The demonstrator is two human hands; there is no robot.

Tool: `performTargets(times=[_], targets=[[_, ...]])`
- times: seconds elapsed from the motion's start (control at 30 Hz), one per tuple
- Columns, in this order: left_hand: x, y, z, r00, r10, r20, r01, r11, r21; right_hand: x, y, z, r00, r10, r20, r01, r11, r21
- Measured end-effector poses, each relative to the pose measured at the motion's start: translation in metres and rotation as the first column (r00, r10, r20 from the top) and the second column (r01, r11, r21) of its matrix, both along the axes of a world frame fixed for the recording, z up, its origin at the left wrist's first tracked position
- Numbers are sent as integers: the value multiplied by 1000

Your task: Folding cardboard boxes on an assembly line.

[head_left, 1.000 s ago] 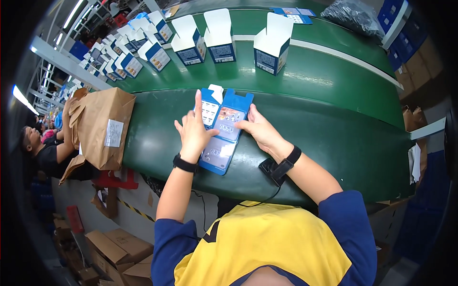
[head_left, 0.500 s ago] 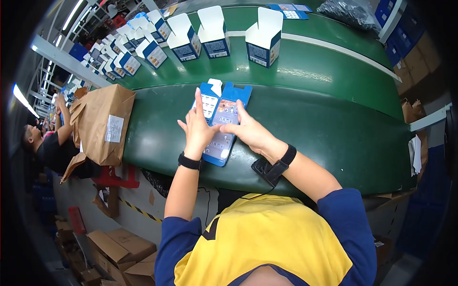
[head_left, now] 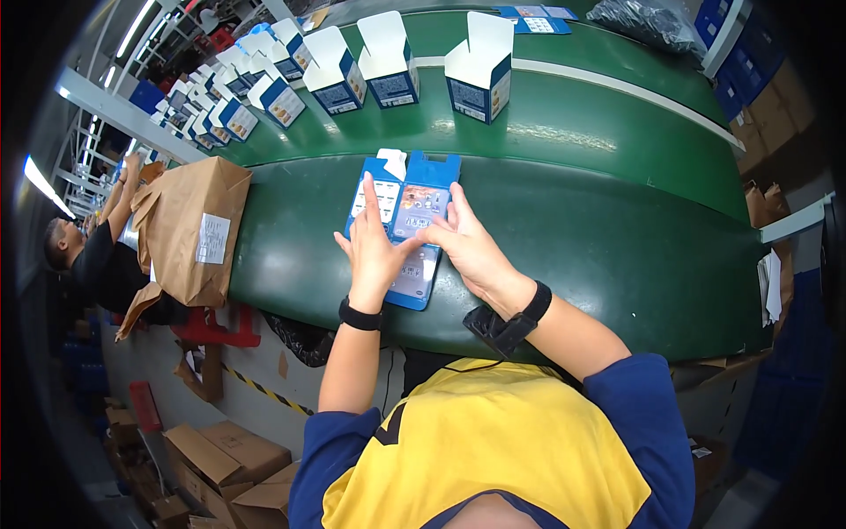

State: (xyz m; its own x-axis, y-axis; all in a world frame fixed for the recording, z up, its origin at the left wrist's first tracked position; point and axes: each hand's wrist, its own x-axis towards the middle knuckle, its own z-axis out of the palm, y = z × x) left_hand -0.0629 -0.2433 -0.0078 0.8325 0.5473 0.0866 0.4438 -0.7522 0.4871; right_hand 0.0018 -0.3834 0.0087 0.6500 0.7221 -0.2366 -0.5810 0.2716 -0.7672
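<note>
A flattened blue carton (head_left: pixel 426 198) with printed panels lies in front of me on the dark green work surface, a small white flap at its far edge. My left hand (head_left: pixel 374 251) rests over its left part, index finger stretched away from me and thumb pointing right. Along the carton's right edge is my right hand (head_left: pixel 471 251), fingers extended and its thumb reaching left across the panels. The two thumbs nearly meet over the middle of the carton. Both hands have their fingers apart. Each wrist wears a black band.
Beyond the surface runs a green conveyor (head_left: pixel 564 132) carrying several open blue-and-white boxes (head_left: pixel 478 75). A large brown paper bag (head_left: pixel 189 234) stands at the left, near a co-worker (head_left: pixel 92 256). Flat printed cartons (head_left: pixel 538 19) and a dark plastic bag (head_left: pixel 643 26) lie at the far side.
The boxes on the conveyor have slid slightly left. My left hand has moved a little right and nearer me, while my right fingers have shifted along the carton's right edge.
</note>
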Motion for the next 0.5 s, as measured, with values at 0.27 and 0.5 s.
performTargets(times=[0.27, 0.5], targets=[[7, 24, -5, 992, 95, -87, -94, 996, 12, 17, -5, -14, 999, 39, 11, -39, 999, -17], [17, 32, -20, 982, 160, 102, -161, 987, 3, 16, -3, -26, 1000, 24, -10, -24, 999, -35]])
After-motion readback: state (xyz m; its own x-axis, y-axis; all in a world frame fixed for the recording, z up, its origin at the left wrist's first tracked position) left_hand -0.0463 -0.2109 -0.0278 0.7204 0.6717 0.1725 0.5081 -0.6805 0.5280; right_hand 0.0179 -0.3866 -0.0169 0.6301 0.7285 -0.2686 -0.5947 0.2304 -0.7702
